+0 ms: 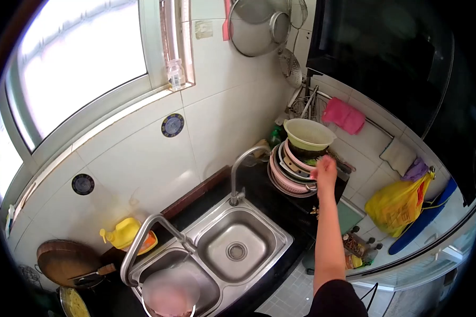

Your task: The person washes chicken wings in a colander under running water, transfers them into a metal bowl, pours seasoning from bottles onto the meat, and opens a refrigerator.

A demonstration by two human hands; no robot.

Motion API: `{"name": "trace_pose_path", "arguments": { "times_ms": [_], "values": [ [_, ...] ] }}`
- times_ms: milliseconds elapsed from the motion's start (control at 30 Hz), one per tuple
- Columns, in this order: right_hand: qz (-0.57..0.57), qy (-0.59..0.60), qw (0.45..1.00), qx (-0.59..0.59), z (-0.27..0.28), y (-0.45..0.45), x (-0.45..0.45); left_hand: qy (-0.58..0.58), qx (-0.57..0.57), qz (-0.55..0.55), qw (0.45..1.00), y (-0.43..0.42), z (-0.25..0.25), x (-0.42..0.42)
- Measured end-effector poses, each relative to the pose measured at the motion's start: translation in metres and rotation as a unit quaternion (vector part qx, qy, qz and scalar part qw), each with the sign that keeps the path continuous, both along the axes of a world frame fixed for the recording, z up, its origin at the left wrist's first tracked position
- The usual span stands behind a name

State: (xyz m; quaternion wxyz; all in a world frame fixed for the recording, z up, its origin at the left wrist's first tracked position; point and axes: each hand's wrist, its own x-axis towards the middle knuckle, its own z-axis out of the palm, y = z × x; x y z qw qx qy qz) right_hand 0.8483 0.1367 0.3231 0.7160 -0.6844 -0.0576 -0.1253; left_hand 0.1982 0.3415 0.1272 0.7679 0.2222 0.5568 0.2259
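Observation:
My right hand (326,170) reaches out over the counter, at the right side of a stack of basins. Its fingers look curled in beside a pink basin (288,182) low in the stack. What they grip, if anything, is hard to make out. A pale green basin (308,134) rests on top, tilted slightly, with more basins and colanders beneath it. Something green shows between the rims near my fingers. My left hand is out of view.
A steel double sink (236,248) has two taps. A blurred pinkish thing (172,293) is in its left bowl. A yellow jug (127,235) and a wooden lid (66,261) stand along the wall. Right of my arm hang a pink cloth (344,115) and a yellow bag (399,203).

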Motion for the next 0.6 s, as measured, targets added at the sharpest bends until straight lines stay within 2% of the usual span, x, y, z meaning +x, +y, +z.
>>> {"name": "trace_pose_path", "arguments": {
  "times_ms": [67, 133, 200, 267, 333, 500, 600],
  "values": [
    [0.161, 0.006, 0.987, -0.003, -0.008, 0.003, -0.067, 0.028, -0.011, 0.023, 0.999, -0.001, 0.019, 0.016],
    [0.308, 0.116, 0.944, 0.007, -0.014, 0.013, -0.125, -0.032, 0.000, 0.010, 0.999, 0.003, 0.006, 0.015],
    [0.403, 0.184, 0.896, -0.036, -0.039, 0.028, -0.165, -0.048, 0.007, -0.001, 0.999, 0.005, 0.008, 0.017],
    [0.486, 0.194, 0.847, -0.096, -0.070, 0.044, -0.197, -0.078, 0.019, -0.023, 0.996, 0.007, 0.017, 0.021],
    [0.539, 0.211, 0.806, -0.121, -0.097, 0.060, -0.226, -0.109, 0.029, -0.044, 0.993, 0.007, 0.027, 0.026],
    [0.610, 0.244, 0.740, -0.146, -0.102, 0.087, -0.280, -0.080, 0.039, -0.036, 0.995, 0.006, 0.041, 0.022],
    [0.617, 0.235, 0.739, -0.136, -0.109, 0.096, -0.292, -0.138, 0.046, -0.064, 0.987, 0.010, 0.027, 0.009]
  ]
}}
